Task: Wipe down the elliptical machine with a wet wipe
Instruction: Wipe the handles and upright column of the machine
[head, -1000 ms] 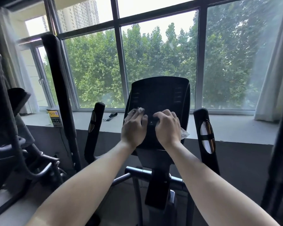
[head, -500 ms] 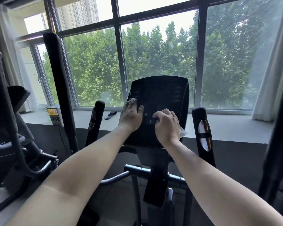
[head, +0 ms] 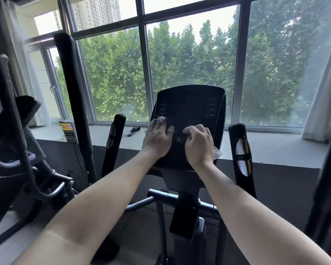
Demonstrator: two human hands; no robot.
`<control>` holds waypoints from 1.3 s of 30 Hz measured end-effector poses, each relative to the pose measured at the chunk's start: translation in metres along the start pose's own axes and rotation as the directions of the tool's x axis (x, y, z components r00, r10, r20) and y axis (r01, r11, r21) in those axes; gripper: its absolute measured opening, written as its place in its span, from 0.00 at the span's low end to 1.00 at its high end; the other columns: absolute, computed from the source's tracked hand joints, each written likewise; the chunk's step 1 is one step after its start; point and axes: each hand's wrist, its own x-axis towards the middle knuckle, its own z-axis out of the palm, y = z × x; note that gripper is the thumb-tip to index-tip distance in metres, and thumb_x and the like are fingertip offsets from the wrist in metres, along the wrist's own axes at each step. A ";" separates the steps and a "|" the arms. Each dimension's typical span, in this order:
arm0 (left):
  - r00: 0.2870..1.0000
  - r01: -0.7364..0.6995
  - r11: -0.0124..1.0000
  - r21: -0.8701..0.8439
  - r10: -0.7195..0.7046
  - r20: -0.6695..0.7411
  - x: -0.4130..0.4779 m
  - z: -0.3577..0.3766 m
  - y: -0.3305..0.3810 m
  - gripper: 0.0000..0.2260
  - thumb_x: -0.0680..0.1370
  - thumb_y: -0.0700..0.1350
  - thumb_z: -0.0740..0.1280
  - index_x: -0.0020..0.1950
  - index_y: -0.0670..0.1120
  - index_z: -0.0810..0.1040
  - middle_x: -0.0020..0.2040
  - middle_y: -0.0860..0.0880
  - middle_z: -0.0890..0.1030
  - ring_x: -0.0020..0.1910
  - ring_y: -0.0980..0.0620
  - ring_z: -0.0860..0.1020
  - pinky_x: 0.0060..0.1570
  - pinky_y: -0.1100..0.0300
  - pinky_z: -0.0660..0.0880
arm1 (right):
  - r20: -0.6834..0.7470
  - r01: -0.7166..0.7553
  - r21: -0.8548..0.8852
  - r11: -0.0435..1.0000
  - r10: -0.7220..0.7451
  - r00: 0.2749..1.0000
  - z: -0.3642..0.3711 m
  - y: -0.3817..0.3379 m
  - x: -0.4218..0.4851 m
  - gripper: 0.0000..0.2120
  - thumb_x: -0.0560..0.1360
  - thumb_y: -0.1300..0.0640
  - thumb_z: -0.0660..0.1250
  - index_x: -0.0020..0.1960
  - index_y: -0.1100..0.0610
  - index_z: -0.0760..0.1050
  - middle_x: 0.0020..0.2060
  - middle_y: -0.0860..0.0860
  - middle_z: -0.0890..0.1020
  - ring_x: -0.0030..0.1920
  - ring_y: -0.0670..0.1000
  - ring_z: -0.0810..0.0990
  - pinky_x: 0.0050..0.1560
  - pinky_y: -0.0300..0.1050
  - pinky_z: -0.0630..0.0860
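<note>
Head view, elliptical machine [head: 182, 205] in front of a window.

- Left hand [head: 157, 139]: fingers [head: 167, 130] straight and flat, pressing a wet wipe [head: 161, 119] against the console [head: 189, 104] near its lower left edge. The wipe shows past the fingertips and at the hand's outer side.
- Right hand [head: 199, 145]: fingers clenched, knuckles up, near the console's lower right edge. A second wipe [head: 217, 153] sticks out from under the heel of the hand, bunched beneath the palm.
- The hands lie side by side, not touching, with bare console between them.
- Short pulse grips: left grip [head: 114, 142] and right grip [head: 241, 150] stand either side of the console.
- Windowsill [head: 275, 148]: small box [head: 68, 131] toward its left end, dark strap [head: 132, 131] lying flat just beside the left grip.
</note>
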 end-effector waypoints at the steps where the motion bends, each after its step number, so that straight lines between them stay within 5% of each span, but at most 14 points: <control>1: 0.999 0.040 0.999 -0.007 -0.040 0.014 0.004 -0.003 -0.002 0.29 0.86 0.59 0.48 0.84 0.49 0.49 0.84 0.50 0.49 0.83 0.50 0.45 0.81 0.53 0.43 | 0.001 -0.005 0.007 1.000 0.005 1.000 0.000 0.000 0.000 0.14 0.79 0.66 0.62 0.57 0.55 0.82 0.52 0.49 0.81 0.57 0.52 0.75 0.63 0.48 0.73; 5: 1.000 0.024 1.000 0.007 -0.024 -0.004 -0.006 0.007 0.005 0.29 0.86 0.59 0.47 0.84 0.49 0.48 0.84 0.50 0.49 0.83 0.51 0.44 0.80 0.53 0.42 | -0.063 0.000 0.043 0.999 0.003 0.998 -0.002 -0.002 -0.002 0.17 0.78 0.68 0.62 0.62 0.56 0.79 0.52 0.50 0.81 0.56 0.53 0.76 0.61 0.50 0.74; 9: 0.974 -0.213 0.975 -0.068 0.207 -0.090 -0.035 0.022 0.021 0.24 0.86 0.56 0.48 0.81 0.53 0.62 0.81 0.55 0.62 0.81 0.56 0.54 0.78 0.51 0.58 | -0.157 -0.049 0.094 0.994 0.063 0.986 -0.006 -0.005 -0.004 0.20 0.78 0.69 0.61 0.65 0.56 0.78 0.52 0.53 0.80 0.55 0.56 0.77 0.59 0.51 0.74; 14: 0.915 -0.401 0.900 -0.171 0.403 -0.028 -0.055 0.025 0.035 0.25 0.87 0.56 0.47 0.78 0.47 0.70 0.78 0.50 0.69 0.80 0.57 0.59 0.78 0.53 0.59 | -0.249 -0.229 0.252 0.940 0.291 0.924 -0.022 -0.004 -0.006 0.23 0.79 0.71 0.59 0.71 0.58 0.73 0.56 0.53 0.80 0.50 0.56 0.78 0.48 0.46 0.71; 18: 0.840 -0.498 0.841 -0.210 0.528 0.124 -0.055 0.029 0.041 0.27 0.86 0.59 0.46 0.78 0.48 0.69 0.79 0.51 0.67 0.81 0.61 0.54 0.80 0.57 0.55 | -0.202 -0.352 0.335 0.874 0.432 0.879 -0.031 0.010 -0.008 0.17 0.83 0.61 0.61 0.71 0.58 0.72 0.60 0.54 0.80 0.61 0.57 0.79 0.62 0.48 0.75; 21: 0.831 -0.492 0.852 -0.178 0.520 0.198 -0.041 0.024 0.045 0.29 0.85 0.61 0.45 0.81 0.50 0.64 0.82 0.54 0.61 0.81 0.63 0.48 0.80 0.57 0.49 | -0.052 -0.388 0.318 0.865 0.424 0.904 -0.037 0.006 -0.013 0.18 0.85 0.57 0.58 0.73 0.61 0.69 0.58 0.50 0.74 0.59 0.50 0.74 0.55 0.30 0.70; 23: 0.870 -0.438 0.890 -0.127 0.455 0.190 -0.030 0.018 0.050 0.26 0.86 0.59 0.45 0.83 0.51 0.59 0.83 0.56 0.55 0.81 0.62 0.44 0.81 0.55 0.46 | -0.164 -0.386 0.345 0.856 0.460 0.873 -0.031 0.006 -0.010 0.22 0.82 0.48 0.56 0.70 0.58 0.72 0.60 0.51 0.78 0.61 0.53 0.77 0.65 0.44 0.73; 25: 0.926 -0.333 0.939 -0.088 0.343 0.159 -0.021 0.017 0.056 0.25 0.87 0.58 0.46 0.84 0.52 0.54 0.84 0.57 0.50 0.81 0.61 0.41 0.80 0.54 0.41 | -0.184 -0.407 0.412 0.815 0.512 0.839 -0.021 0.011 -0.007 0.17 0.83 0.50 0.58 0.66 0.56 0.75 0.59 0.54 0.81 0.60 0.56 0.80 0.65 0.56 0.75; 28: 0.948 -0.296 0.952 -0.078 0.303 0.100 -0.019 0.026 0.062 0.25 0.87 0.57 0.47 0.84 0.52 0.54 0.84 0.58 0.50 0.81 0.60 0.40 0.79 0.57 0.38 | -0.144 -0.425 0.432 0.795 0.526 0.838 -0.022 0.009 -0.008 0.14 0.84 0.54 0.59 0.67 0.54 0.75 0.60 0.54 0.82 0.60 0.55 0.80 0.65 0.55 0.76; 32: 0.832 -0.534 0.828 -0.174 0.550 0.064 -0.023 0.033 0.052 0.23 0.87 0.55 0.49 0.81 0.50 0.64 0.81 0.55 0.62 0.81 0.62 0.49 0.80 0.60 0.49 | -0.007 -0.448 0.529 0.721 0.532 0.847 -0.033 0.011 -0.011 0.18 0.85 0.60 0.59 0.74 0.59 0.69 0.64 0.52 0.77 0.65 0.53 0.76 0.60 0.37 0.70; 34: 0.808 -0.558 0.808 -0.191 0.581 0.098 -0.021 0.033 0.048 0.23 0.87 0.55 0.49 0.81 0.51 0.64 0.81 0.56 0.62 0.80 0.64 0.49 0.79 0.62 0.50 | 0.015 -0.454 0.529 0.717 0.527 0.850 -0.033 0.013 -0.012 0.20 0.84 0.61 0.61 0.75 0.60 0.68 0.65 0.56 0.77 0.65 0.56 0.76 0.56 0.38 0.68; 39: 0.846 -0.493 0.867 -0.075 0.498 0.190 -0.006 0.023 0.067 0.24 0.87 0.58 0.45 0.83 0.56 0.55 0.82 0.61 0.51 0.78 0.67 0.40 0.79 0.58 0.40 | -0.079 -0.459 0.588 0.666 0.612 0.787 -0.024 0.012 0.001 0.14 0.85 0.57 0.59 0.68 0.56 0.75 0.60 0.54 0.82 0.62 0.54 0.80 0.67 0.49 0.74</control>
